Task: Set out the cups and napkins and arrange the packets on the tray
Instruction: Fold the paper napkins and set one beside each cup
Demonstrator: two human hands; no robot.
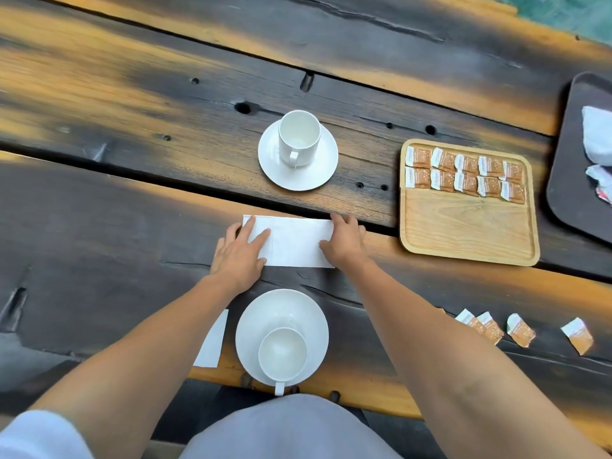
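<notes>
Pressing down on a folded white napkin (293,241), both hands seemed to be squaring it on the table (99,210) between the far cup (299,139) and the near cup (283,354), likely as a place setting. The left hand (240,256) lay palm-down on its left end with straight fingers. The right hand (344,241) rested on the right end, fingers loosely bent and gripping nothing. Both forearms reached forward past the near cup. Two rows of packets (465,175) filled the far side of the wooden tray (470,233). Several loose packets (520,329) lay on the table near the right forearm, apparently not yet placed.

Can't read anything from my end, the packets (465,171) have white label strips (print's way too tiny).
</notes>
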